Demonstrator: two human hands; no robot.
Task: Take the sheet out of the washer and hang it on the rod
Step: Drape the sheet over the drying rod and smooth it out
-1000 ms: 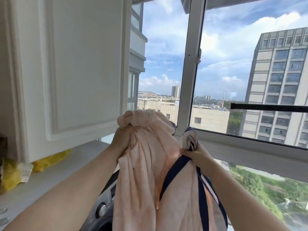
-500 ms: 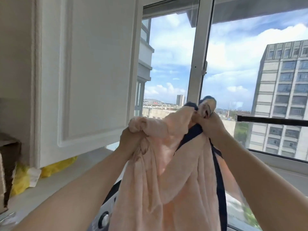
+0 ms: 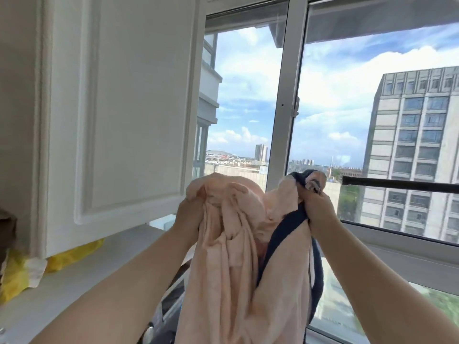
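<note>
The sheet (image 3: 238, 264) at the lower centre is soft matt cloth, pale peach, creased into ropy folds, with a nappy, towel-like surface and a dark navy cloth band along one edge. The rod (image 3: 400, 182) at the right is dark and smooth with a dull sheen; its material cannot be told. The cabinet door (image 3: 119, 108) at the upper left is painted white, smooth, satin, with a moulded panel. The window frame (image 3: 283, 125) looks like smooth pale metal around clear, glossy glass. On the grey matt counter (image 3: 82, 279) at the lower left lies crinkled yellow plastic (image 3: 74, 254), slightly shiny.
</note>
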